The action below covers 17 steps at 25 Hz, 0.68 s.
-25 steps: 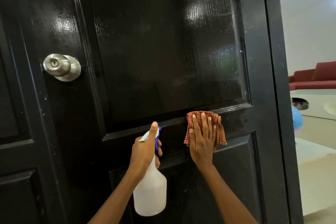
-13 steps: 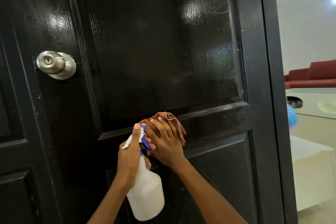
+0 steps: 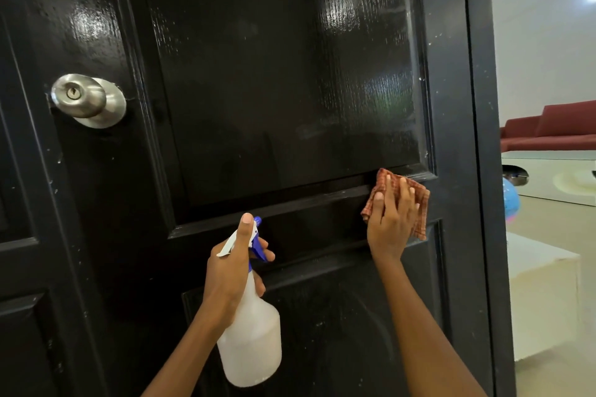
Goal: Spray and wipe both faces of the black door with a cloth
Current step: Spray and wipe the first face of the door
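Your right hand (image 3: 392, 224) presses the cloth (image 3: 416, 200) flat-fingered against the door (image 3: 274, 90); your left hand (image 3: 230, 271) grips the spray bottle (image 3: 253, 342).

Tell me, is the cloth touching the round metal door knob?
No, the right hand presses the cloth on the door rail near its right edge, far from the knob.
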Tool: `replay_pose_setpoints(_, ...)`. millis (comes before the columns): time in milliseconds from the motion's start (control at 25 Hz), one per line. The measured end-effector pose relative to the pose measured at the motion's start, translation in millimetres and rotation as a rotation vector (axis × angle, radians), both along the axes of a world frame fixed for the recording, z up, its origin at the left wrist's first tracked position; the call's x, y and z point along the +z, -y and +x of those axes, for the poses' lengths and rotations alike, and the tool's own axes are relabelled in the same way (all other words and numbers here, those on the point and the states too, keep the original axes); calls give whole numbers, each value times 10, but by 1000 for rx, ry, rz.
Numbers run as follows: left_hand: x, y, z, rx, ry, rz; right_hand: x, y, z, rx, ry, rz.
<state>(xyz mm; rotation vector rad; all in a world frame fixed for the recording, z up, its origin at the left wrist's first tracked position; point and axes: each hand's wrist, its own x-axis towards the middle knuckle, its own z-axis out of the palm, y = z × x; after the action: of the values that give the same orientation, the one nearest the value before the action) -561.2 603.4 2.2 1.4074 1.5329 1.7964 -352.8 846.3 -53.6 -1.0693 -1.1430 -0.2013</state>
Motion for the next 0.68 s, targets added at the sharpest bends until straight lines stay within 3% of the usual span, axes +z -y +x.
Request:
replay_pose_setpoints(80,0,10,-16,-3,-1,0,166,57,-64,30,-196,-115)
replay_pose_setpoints(160,18,1,1,-18,4,4,274,218,-278,65,-248,-86)
replay_pose_setpoints(240,47,-15,41,-31,4,20,206,428,-661,103,-69,84)
replay_pose_setpoints(400,69,-78,152,-41,-1,31,-33,561,-985,193,585,342)
replay_pose_setpoints(480,51,-114,201,-53,7,20,6,421,-704,153,668,379)
replay_pose_setpoints(560,33,-140,226,-66,5,15,-3,256,-354,89,547,278)
replay_pose_setpoints(680,12,-186,283,-96,-24,11,61,-88,216,35,133,-62)
